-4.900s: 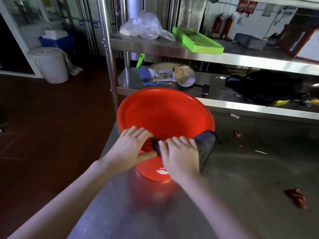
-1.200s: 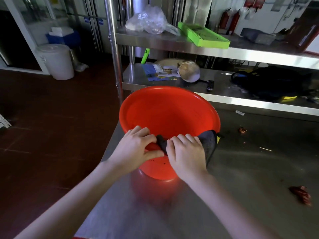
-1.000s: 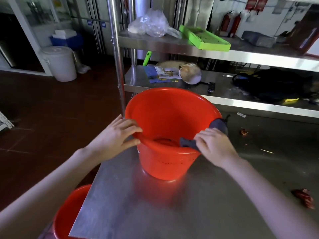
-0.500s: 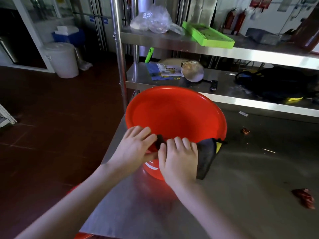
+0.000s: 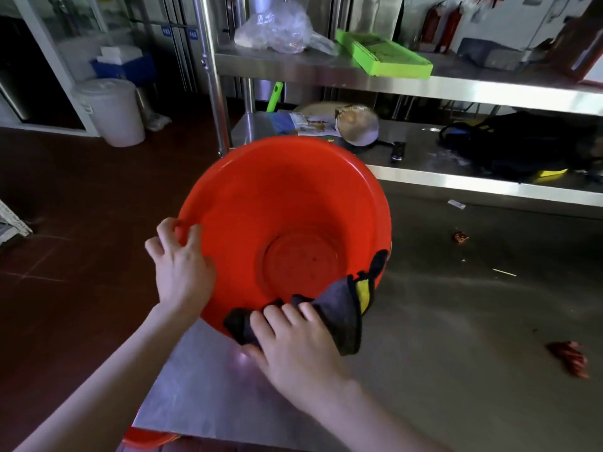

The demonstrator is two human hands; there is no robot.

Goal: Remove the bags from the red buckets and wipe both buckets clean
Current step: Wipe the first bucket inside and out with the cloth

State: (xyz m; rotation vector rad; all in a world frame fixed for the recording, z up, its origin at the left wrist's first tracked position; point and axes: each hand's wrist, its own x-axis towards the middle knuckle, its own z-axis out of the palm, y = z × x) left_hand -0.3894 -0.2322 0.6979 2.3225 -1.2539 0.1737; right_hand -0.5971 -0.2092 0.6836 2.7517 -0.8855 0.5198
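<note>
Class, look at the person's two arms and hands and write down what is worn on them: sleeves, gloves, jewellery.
Nothing worn shows. The left hand and right hand are ungloved, with no ring or watch visible. The left forearm and right forearm are bare to the picture's edge; no sleeve appears.

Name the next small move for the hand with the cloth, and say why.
Probably slide the dark cloth down from the near rim to the floor of the red bucket. The right hand holds the cloth over that rim, the left hand grips the left rim with the bucket tilted toward the camera, and small dark specks show on the floor inside.
</note>
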